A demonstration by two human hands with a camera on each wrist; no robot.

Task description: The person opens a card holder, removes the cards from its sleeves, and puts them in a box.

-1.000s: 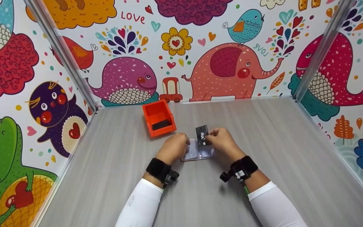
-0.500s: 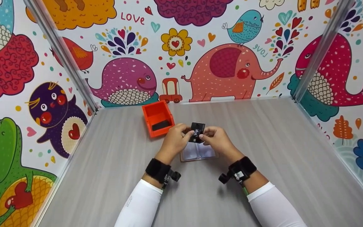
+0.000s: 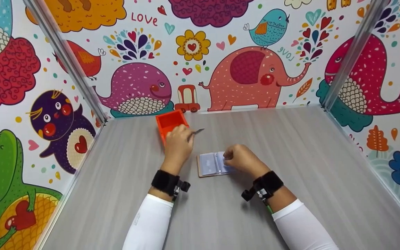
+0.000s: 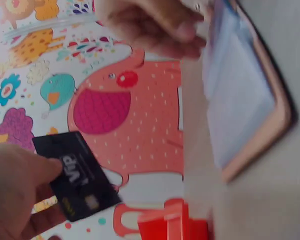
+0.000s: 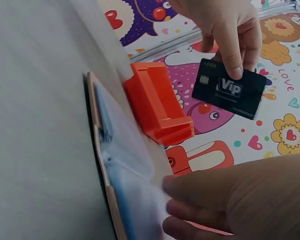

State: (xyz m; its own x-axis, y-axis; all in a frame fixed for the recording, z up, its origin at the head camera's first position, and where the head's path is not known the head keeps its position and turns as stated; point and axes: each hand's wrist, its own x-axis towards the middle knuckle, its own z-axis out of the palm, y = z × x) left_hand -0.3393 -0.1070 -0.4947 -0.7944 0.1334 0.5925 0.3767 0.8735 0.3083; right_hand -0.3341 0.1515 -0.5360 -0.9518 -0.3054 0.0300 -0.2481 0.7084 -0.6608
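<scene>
My left hand (image 3: 179, 147) pinches a black card with "Vip" print (image 4: 80, 172) between thumb and fingers. In the head view the hand is over the near part of the orange bin (image 3: 159, 126), with the card (image 3: 199, 131) seen nearly edge-on to its right. An open card holder with clear plastic sleeves and a tan cover (image 3: 208, 165) lies flat on the table. My right hand (image 3: 243, 158) is at its right page, fingers loosely bent and holding nothing. In the right wrist view its fingertips (image 5: 171, 186) overlap the sleeves.
Behind the table (image 3: 200, 215) stands a wall (image 3: 200, 76) with printed cartoon animals, and side walls (image 3: 9, 114) rise left and right. Metal posts (image 3: 71, 62) mark the back corners. The inside near end of the bin is hidden by my left hand.
The card passed from my right hand to both hands, then to my left alone. My left hand carried it left and back to over the bin; my right hand lowered to the card holder.
</scene>
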